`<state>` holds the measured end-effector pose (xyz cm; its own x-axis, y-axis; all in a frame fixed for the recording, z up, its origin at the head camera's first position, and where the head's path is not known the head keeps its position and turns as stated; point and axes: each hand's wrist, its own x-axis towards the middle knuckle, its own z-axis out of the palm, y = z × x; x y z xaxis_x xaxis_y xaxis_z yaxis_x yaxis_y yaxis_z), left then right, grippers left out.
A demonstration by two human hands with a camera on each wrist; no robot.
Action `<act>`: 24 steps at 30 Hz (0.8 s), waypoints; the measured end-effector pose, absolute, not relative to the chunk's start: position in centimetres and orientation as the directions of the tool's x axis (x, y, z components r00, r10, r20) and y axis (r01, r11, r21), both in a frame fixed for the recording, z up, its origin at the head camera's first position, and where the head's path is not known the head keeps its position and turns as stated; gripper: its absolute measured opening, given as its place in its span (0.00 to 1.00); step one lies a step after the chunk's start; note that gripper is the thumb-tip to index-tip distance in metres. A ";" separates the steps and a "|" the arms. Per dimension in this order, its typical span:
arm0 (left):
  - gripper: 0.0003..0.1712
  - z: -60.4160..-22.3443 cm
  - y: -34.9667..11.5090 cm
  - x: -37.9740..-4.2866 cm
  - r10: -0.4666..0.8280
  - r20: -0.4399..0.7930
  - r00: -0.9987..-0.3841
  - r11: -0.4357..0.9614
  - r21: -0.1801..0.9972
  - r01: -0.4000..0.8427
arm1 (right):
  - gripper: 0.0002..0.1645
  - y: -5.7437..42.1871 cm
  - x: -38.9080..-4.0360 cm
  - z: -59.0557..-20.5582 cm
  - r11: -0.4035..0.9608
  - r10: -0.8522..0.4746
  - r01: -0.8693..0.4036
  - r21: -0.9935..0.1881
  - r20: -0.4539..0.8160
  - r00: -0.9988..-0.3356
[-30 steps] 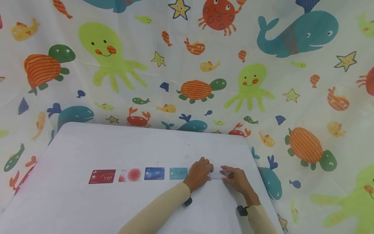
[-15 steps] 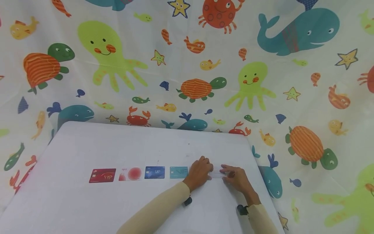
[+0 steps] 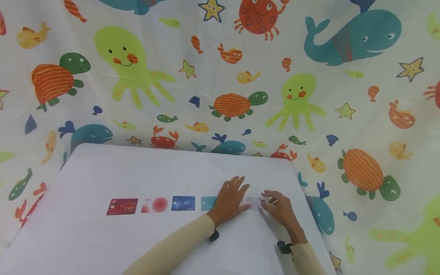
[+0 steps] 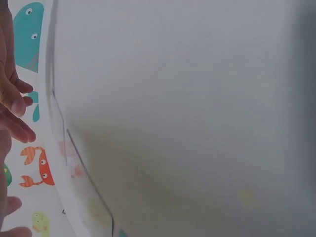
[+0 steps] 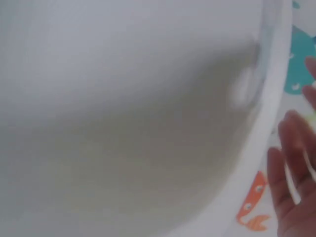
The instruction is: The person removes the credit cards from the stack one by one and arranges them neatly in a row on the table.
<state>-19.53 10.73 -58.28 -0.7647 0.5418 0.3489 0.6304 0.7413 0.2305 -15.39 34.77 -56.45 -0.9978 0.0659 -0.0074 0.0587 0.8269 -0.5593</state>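
Note:
Five cards is more than I count, so several cards lie in a row: a red VIP card (image 3: 122, 206), a white card (image 3: 154, 205) with a red circle, a blue VIP card (image 3: 183, 203) and a teal card (image 3: 207, 203). My left hand (image 3: 227, 202), fingers spread, covers the teal card's right part. Right of it lies a pale, whitish card (image 3: 253, 203). My right hand (image 3: 280, 208) hovers at that card's right end, fingers loosely bent and holding nothing. In the right wrist view its fingers (image 5: 291, 148) look relaxed.
The cards lie on a white table (image 3: 137, 244). Behind it hangs a curtain (image 3: 206, 84) printed with sea animals. A dark wrist camera (image 3: 283, 247) sits on the right wrist, and another camera (image 3: 214, 235) on the left.
My left hand has let go of the pale card, spread its fingers and shifted left over the teal card. My right fingers have loosened from the pale card's right end.

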 end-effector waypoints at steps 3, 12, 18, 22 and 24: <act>0.49 -58.0 9.5 -19.5 0.540 0.367 -0.757 0.759 0.176 0.627 | 0.25 33.7 -15.5 -55.9 0.855 0.075 0.059 -0.515 0.011 -0.997; 0.57 -57.1 5.5 -19.1 0.511 0.358 -0.781 0.793 0.153 0.589 | 0.38 30.3 -15.5 -53.8 0.899 0.045 0.042 -0.435 -0.002 -0.999; 0.61 -56.9 3.6 -18.9 0.469 0.349 -0.811 0.820 0.171 0.547 | 0.44 29.0 -15.4 -52.9 0.941 0.031 0.017 -0.337 0.036 -0.999; 0.63 -57.1 2.6 -18.7 0.443 0.345 -0.827 0.827 0.200 0.526 | 0.49 28.1 -15.3 -52.8 0.962 0.008 -0.007 -0.271 0.055 -0.998; 0.64 -57.1 2.0 -18.6 0.431 0.327 -0.841 0.835 0.210 0.509 | 0.52 27.5 -15.2 -52.7 0.969 -0.005 -0.022 -0.246 0.069 -0.998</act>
